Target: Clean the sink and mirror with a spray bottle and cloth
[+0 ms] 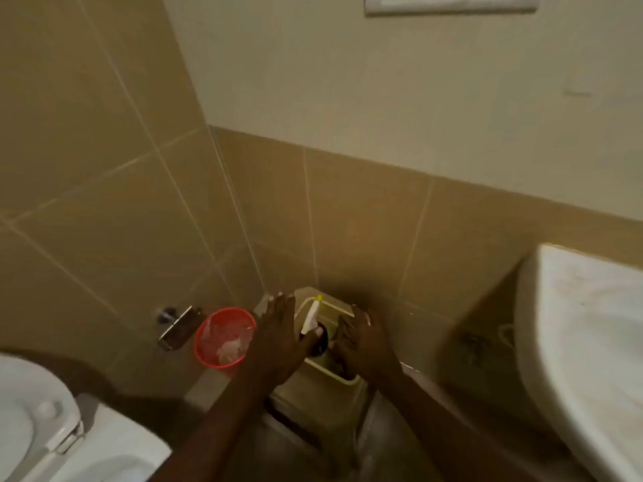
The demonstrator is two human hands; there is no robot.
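On the floor against the tiled wall stands a cream plastic basket (333,373). A spray bottle (310,316) with a white trigger head and yellow nozzle stands inside it, its dark body partly hidden. My left hand (282,330) hovers over the basket's left side with fingers spread, the thumb right beside the trigger head. My right hand (365,342) reaches into the basket's right side, fingers apart and pointing down, holding nothing that I can see. The white sink (588,328) juts in at the right edge. No cloth shows.
A red waste bin (224,337) with a clear liner stands just left of the basket. A metal paper holder (175,327) is on the left wall. The white toilet (33,422) fills the bottom left corner. A white fitting (452,3) hangs high on the wall.
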